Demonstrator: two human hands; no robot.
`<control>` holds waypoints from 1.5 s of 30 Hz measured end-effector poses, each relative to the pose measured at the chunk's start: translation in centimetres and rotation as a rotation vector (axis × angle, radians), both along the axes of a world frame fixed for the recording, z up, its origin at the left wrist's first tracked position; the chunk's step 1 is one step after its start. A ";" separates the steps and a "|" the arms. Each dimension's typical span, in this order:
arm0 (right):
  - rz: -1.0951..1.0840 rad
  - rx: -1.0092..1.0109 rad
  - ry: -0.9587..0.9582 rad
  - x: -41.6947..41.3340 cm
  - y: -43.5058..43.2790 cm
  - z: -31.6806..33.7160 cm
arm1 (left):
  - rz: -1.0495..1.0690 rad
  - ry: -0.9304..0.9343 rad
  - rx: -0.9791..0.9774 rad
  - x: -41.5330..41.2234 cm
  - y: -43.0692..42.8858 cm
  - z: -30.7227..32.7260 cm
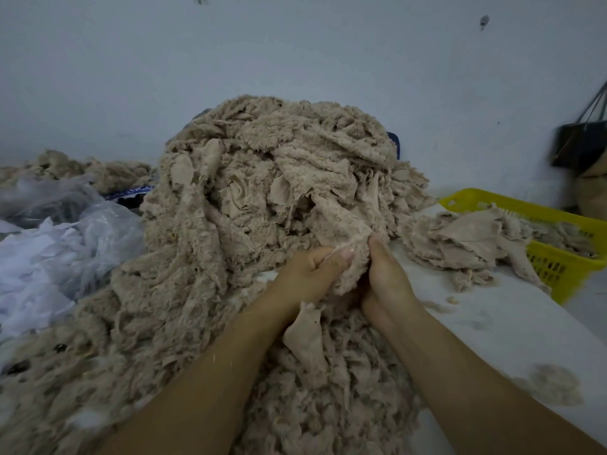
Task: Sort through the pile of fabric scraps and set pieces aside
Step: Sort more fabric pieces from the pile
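Both the left hand [312, 270] and right hand [389, 277] curl round one fuzzy beige scrap [341, 231] at the front of the pile [262, 165]; a yellow basket [512, 203] stands right of the pile.

Dim room, bare pale wall [295, 54], white tabletop [492, 326].

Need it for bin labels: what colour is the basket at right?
Yellow; the basket shows best in the head view.

Bare left forearm [210, 372] flecked with lint [214, 357], bare right forearm [460, 366], pale thumbnail [347, 253]
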State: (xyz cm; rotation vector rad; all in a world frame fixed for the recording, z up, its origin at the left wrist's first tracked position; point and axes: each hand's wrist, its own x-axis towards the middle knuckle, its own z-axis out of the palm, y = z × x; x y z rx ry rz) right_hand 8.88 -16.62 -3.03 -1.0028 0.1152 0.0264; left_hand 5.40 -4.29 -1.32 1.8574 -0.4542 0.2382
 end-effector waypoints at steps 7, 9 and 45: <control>-0.053 0.033 -0.068 0.7 -1.8 -0.1 | 0.146 0.520 -0.309 0.5 2.5 1.0; -0.035 0.048 -0.094 0.8 -1.8 -0.2 | 0.047 0.535 -0.286 0.8 3.0 0.9; 0.198 -0.023 -0.139 -0.8 -0.2 0.5 | 0.274 0.331 -0.159 0.9 2.6 -0.5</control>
